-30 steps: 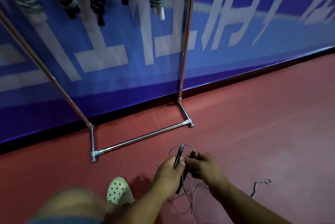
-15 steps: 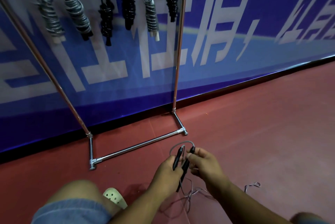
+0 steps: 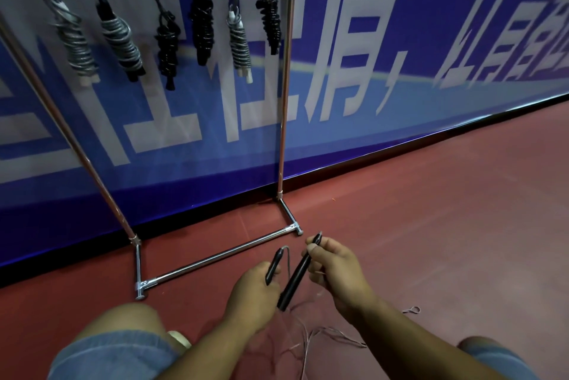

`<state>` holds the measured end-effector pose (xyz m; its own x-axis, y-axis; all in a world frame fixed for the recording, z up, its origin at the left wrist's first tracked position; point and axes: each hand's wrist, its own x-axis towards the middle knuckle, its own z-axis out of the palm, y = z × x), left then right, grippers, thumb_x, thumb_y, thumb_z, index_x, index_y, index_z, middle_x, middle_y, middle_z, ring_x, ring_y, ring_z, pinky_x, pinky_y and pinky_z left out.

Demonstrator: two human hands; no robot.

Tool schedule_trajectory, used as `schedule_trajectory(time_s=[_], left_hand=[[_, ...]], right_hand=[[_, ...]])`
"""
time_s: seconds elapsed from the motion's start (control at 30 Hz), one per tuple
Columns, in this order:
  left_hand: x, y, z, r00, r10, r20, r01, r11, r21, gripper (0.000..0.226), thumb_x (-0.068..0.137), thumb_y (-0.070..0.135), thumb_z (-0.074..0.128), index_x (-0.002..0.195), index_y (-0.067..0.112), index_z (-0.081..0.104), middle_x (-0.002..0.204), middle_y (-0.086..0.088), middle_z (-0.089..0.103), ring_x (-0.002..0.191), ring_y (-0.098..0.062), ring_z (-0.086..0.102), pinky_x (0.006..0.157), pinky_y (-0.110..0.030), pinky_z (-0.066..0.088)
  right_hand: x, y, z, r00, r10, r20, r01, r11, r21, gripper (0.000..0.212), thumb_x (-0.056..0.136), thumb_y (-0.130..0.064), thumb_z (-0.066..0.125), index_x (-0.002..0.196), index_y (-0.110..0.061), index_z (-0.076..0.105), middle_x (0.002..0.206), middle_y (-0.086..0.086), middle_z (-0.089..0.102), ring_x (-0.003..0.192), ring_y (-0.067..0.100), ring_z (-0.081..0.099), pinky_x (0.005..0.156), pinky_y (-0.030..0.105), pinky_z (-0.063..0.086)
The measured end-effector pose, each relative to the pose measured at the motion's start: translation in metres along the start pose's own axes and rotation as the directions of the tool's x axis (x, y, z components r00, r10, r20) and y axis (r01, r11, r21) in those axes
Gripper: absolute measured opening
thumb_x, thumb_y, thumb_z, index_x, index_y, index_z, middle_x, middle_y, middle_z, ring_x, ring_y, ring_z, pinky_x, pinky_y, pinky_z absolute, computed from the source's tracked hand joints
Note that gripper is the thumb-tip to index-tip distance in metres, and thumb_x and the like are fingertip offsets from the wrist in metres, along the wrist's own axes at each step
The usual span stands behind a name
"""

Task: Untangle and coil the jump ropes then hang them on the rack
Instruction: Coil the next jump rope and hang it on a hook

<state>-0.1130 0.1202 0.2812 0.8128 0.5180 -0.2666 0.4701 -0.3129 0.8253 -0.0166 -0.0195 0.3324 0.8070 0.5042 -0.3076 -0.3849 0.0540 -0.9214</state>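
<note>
Two black jump-rope handles are held just in front of the rack's base bar (image 3: pixel 215 259), on its right-hand end, above the red floor (image 3: pixel 431 225).

- Left hand (image 3: pixel 251 293): fingers curled round the lower end of one handle (image 3: pixel 274 265). Long axis is steep, with the tip up and tilted slightly right, towards the base bar. A thin grey cord leaves the tip, arches over and drops between the hands.
- Right hand (image 3: pixel 338 272): thumb and forefinger pinch the upper part of the second handle (image 3: pixel 294 281), with the other fingers curled behind it. Long axis is diagonal. The narrow tip points up and right, past the base bar's right end; the thick butt points down and left, beside the left hand.
- The two handles are close together, not touching.
- Loose cord (image 3: pixel 326 333) lies in tangled strands on the floor, nearer the person than the base bar, under both forearms.
- Rack (image 3: pixel 284 102): six coiled ropes (image 3: pixel 201 22) hang high above the base bar, in grey and black bundles, each with its long axis vertical.
</note>
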Motion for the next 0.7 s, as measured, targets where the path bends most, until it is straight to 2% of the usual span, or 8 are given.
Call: schedule_trajectory(time_s=[0.07,0.17,0.27,0.33,0.4,0.53,0.63,0.7], left_hand=[[-0.002,0.004,0.000,1.000,-0.016,-0.003,0.015,0.996,-0.087,0.013,0.098,0.019,0.060,0.094,0.030,0.067,0.081,0.004,0.072,0.073,-0.017,0.067,0.074,-0.041,0.057],[-0.006,0.016,-0.002,0.999,-0.026,0.039,0.034,0.972,-0.234,0.013,0.102,0.020,0.058,0.108,0.028,0.065,0.092,0.000,0.076,0.083,-0.022,0.072,0.079,-0.039,0.058],[-0.012,0.029,-0.003,0.994,-0.003,0.112,0.042,0.938,-0.344,0.013,0.104,0.020,0.055,0.113,0.025,0.063,0.088,-0.006,0.077,0.071,-0.026,0.074,0.062,-0.039,0.060],[-0.017,0.036,-0.005,0.991,0.017,0.135,0.030,0.942,-0.335,0.014,0.106,0.023,0.051,0.113,0.026,0.062,0.081,-0.006,0.073,0.055,-0.019,0.065,0.048,-0.030,0.051],[-0.020,0.038,-0.007,0.990,0.033,0.139,0.014,0.946,-0.325,0.015,0.107,0.027,0.047,0.110,0.026,0.061,0.076,-0.008,0.066,0.047,-0.017,0.057,0.042,-0.026,0.043],[-0.025,0.035,-0.014,0.979,0.036,0.203,0.025,0.958,-0.287,0.023,0.106,0.037,0.051,0.104,0.018,0.064,0.069,-0.006,0.055,0.041,-0.016,0.045,0.041,-0.023,0.036],[-0.027,0.036,-0.014,0.969,0.057,0.242,-0.008,0.980,-0.199,0.027,0.100,0.036,0.062,0.104,0.010,0.064,0.066,-0.002,0.047,0.042,-0.012,0.040,0.041,-0.023,0.034],[-0.026,0.036,-0.012,0.969,0.075,0.236,-0.044,0.990,-0.133,0.028,0.099,0.033,0.064,0.103,0.005,0.061,0.065,-0.001,0.046,0.043,-0.011,0.038,0.043,-0.025,0.034]], right_hand=[[-0.002,-0.001,0.001,1.000,0.012,0.019,-0.012,1.000,-0.024,0.012,0.097,-0.001,0.057,0.102,-0.008,0.065,0.086,0.011,0.053,0.057,0.012,0.044,0.058,0.026,0.039],[-0.005,0.001,0.004,0.997,0.067,0.036,-0.065,0.996,-0.061,0.011,0.095,0.001,0.058,0.099,-0.007,0.064,0.080,0.010,0.054,0.057,0.014,0.046,0.054,0.025,0.039],[-0.009,0.003,0.009,0.991,0.121,0.052,-0.112,0.983,-0.144,0.011,0.094,0.000,0.059,0.103,-0.002,0.065,0.071,0.006,0.057,0.055,0.014,0.048,0.052,0.024,0.040],[-0.013,0.003,0.012,0.988,0.132,0.079,-0.119,0.980,-0.160,0.016,0.096,-0.005,0.060,0.109,0.003,0.066,0.074,0.008,0.062,0.056,0.015,0.053,0.052,0.024,0.041],[-0.015,0.001,0.013,0.989,0.117,0.090,-0.096,0.973,-0.210,0.021,0.101,-0.012,0.055,0.107,0.003,0.068,0.078,0.009,0.066,0.060,0.018,0.059,0.052,0.024,0.040],[-0.017,-0.004,0.005,0.997,0.004,0.081,0.037,0.867,-0.496,0.030,0.103,-0.022,0.054,0.092,-0.002,0.073,0.076,0.004,0.067,0.061,0.013,0.057,0.054,0.024,0.042],[-0.016,-0.006,0.000,0.994,-0.094,0.054,0.109,0.851,-0.515,0.026,0.098,-0.020,0.061,0.076,-0.011,0.071,0.064,0.001,0.062,0.058,0.012,0.052,0.058,0.031,0.043],[-0.014,-0.001,-0.002,0.975,-0.220,-0.042,0.162,0.822,-0.546,0.019,0.092,-0.027,0.066,0.076,-0.017,0.068,0.069,-0.008,0.063,0.061,0.007,0.054,0.065,0.032,0.046]])
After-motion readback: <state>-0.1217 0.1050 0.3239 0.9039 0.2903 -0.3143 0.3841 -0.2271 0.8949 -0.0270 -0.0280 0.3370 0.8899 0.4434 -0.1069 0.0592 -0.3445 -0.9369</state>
